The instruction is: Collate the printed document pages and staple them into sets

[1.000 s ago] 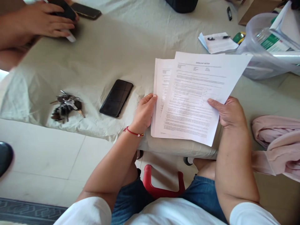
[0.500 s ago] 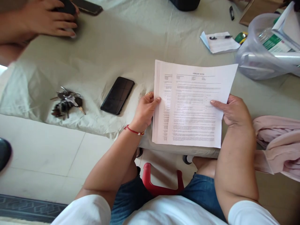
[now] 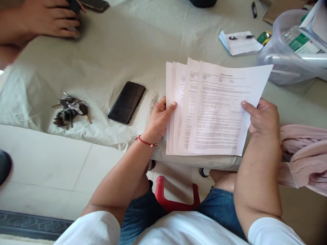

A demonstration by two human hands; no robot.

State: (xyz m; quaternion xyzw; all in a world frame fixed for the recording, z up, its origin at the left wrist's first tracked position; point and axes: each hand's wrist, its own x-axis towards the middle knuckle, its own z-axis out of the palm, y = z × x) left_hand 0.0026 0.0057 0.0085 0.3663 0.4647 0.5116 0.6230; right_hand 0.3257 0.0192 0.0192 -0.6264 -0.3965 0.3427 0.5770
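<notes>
A stack of printed paper sheets (image 3: 219,112) is held up over the table's near edge, fanned out sideways so several left margins show. My left hand (image 3: 162,119) grips the left edge, thumb on top and fingers beneath the pages. On the other side, my right hand (image 3: 263,115) pinches the right edge, its thumb lying on the top sheet and its fingers hidden underneath. Left of the papers, a black smartphone (image 3: 127,102) lies on the tablecloth. A bunch of keys (image 3: 71,110) rests farther left.
Another person's hand (image 3: 55,20) covers a dark object at the upper left, beside a second phone (image 3: 94,4). A notepad with a pen (image 3: 240,43) lies near a clear plastic basket (image 3: 273,51). Pink cloth (image 3: 304,146) is at the right; a red stool (image 3: 176,204) stands between my legs.
My right hand has moved right and slightly up with the top sheets, so the stack is spread wider. My left hand stays at the left edge.
</notes>
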